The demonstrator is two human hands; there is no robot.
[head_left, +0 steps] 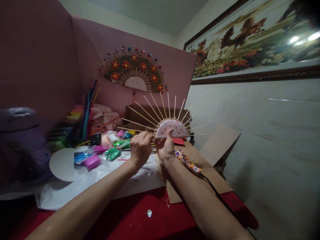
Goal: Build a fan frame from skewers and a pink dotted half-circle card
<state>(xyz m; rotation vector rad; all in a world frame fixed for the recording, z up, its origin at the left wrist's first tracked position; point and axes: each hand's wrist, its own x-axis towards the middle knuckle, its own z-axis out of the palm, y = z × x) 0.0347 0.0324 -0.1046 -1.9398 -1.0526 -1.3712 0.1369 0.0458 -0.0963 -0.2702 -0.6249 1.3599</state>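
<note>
The one camera is riding on the person's head, looking forward and a little downward toward the pink partition (pixel 160 76) and the tiled wall (pixel 262 133) at right. It is sitting close: the left hand (pixel 140 148) and right hand (pixel 165 149) are holding the stick fan (pixel 172 128) mid-frame, forearms entering from below over the red surface (pixel 140 223).

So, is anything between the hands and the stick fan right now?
Nothing visible. Both hands are on the fan: the right hand grips its lower edge with the thumb on the dotted face, and the left hand pinches the inner end of the lowest left stick.
</note>
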